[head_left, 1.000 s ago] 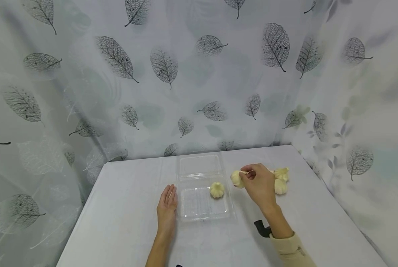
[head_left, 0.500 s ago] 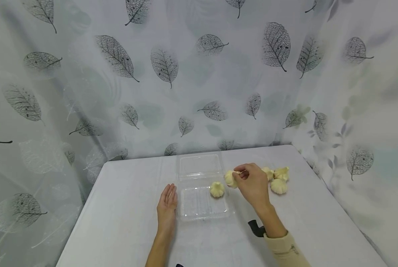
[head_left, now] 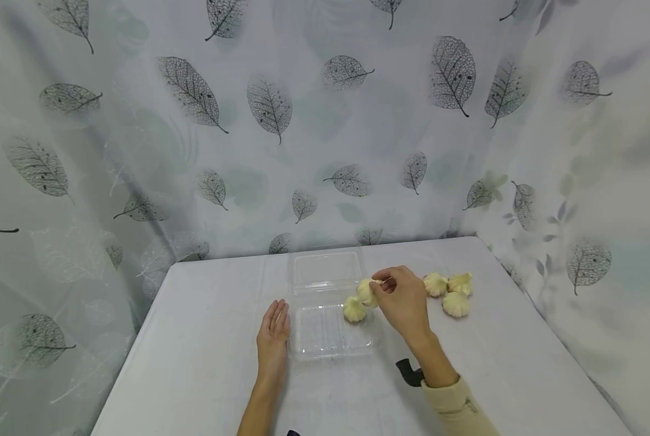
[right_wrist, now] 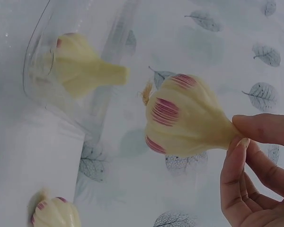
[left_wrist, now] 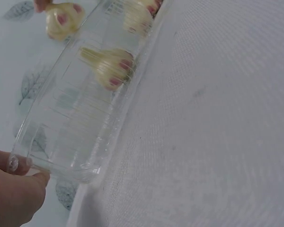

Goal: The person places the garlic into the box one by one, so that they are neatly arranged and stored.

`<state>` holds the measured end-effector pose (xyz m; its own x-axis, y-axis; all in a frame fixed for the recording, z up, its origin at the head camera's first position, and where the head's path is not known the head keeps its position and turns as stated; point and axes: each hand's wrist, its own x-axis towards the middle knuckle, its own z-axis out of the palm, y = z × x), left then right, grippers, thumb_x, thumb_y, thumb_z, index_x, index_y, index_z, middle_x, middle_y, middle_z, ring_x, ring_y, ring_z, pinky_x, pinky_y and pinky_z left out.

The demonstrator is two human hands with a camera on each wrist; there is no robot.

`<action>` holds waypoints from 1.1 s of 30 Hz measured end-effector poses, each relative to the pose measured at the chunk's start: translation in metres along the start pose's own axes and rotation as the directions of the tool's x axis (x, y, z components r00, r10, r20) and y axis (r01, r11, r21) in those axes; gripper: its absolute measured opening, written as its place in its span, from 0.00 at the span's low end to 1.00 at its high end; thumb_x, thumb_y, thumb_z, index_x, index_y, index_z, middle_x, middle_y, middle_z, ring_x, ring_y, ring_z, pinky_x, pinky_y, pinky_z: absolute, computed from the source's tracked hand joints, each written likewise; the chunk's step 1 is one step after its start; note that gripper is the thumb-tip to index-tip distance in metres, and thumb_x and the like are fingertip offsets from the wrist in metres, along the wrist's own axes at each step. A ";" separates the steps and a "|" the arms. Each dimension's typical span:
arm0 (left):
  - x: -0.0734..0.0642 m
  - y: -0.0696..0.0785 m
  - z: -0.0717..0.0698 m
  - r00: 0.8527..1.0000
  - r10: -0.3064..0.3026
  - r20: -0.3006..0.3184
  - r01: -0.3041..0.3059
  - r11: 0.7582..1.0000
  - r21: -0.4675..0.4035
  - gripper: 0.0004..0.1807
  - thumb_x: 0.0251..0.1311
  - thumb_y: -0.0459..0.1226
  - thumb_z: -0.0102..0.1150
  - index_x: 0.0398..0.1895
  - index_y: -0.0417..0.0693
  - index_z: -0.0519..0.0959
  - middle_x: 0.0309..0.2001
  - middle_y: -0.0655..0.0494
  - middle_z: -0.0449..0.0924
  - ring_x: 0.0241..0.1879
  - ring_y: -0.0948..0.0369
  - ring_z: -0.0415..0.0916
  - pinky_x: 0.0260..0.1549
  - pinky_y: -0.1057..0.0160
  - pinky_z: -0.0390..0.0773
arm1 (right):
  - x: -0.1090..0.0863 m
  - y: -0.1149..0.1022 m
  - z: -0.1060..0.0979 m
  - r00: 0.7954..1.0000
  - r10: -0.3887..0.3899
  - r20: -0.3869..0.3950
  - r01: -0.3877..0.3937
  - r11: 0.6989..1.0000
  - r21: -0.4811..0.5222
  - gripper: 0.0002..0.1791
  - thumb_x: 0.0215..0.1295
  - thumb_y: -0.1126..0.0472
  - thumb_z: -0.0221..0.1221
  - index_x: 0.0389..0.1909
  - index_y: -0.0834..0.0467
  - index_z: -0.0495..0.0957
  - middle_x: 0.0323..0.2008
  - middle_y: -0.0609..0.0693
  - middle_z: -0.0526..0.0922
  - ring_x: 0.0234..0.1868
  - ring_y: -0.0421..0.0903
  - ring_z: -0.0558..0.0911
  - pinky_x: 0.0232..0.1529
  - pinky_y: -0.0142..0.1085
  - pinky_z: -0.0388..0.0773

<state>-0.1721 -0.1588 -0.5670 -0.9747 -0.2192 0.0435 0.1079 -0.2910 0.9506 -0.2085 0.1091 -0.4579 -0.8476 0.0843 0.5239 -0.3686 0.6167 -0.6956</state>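
My right hand [head_left: 403, 300] pinches a garlic bulb [right_wrist: 184, 118] by its stem between thumb and fingertips. This cream bulb with purple-pink streaks hangs over the right side of a clear plastic clamshell container [head_left: 321, 339]. Another garlic bulb [head_left: 354, 309] sits in the container's right part, stem up. The container lies with its lid [head_left: 326, 269] folded back away from me. On its left side rests my left hand [head_left: 272, 339], fingers extended; in the left wrist view, the thumb and a finger [left_wrist: 38, 182] touch the rim's corner.
To the right on the white-covered table [head_left: 205, 351] lie three more garlic bulbs: one at left [head_left: 435, 284], one at back right [head_left: 460, 283], one in front [head_left: 456, 304]. A leaf-print curtain [head_left: 325, 145] hangs behind the table. A black curved piece [head_left: 409, 372] sits at my right wrist.
My right hand has moved left with the garlic bulb, from beside the container to over its right edge. The left hand and the container have stayed put.
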 end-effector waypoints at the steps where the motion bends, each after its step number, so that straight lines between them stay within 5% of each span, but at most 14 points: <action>1: 0.000 0.000 0.000 1.000 -0.003 -0.003 0.003 1.000 -0.006 0.33 0.77 0.23 0.44 0.82 0.40 0.52 0.81 0.45 0.56 0.80 0.52 0.54 0.74 0.67 0.64 | 0.000 0.000 0.002 1.000 0.004 0.006 -0.004 1.000 0.001 0.08 0.55 0.69 0.76 0.34 0.60 0.88 0.33 0.50 0.84 0.30 0.43 0.82 0.30 0.31 0.84; 33: 0.001 0.000 0.000 1.000 -0.009 -0.015 0.009 1.000 -0.013 0.34 0.75 0.20 0.41 0.82 0.39 0.52 0.81 0.46 0.57 0.80 0.53 0.55 0.74 0.66 0.64 | -0.007 -0.014 0.047 0.995 0.009 0.101 -0.015 0.998 0.067 0.07 0.56 0.68 0.75 0.33 0.57 0.88 0.31 0.48 0.83 0.30 0.41 0.81 0.30 0.32 0.83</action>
<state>-0.1735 -0.1586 -0.5668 -0.9726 -0.2304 0.0307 0.1020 -0.3045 0.9470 -0.2150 0.0636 -0.4753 -0.8851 0.0097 0.4653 -0.3802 0.5615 -0.7349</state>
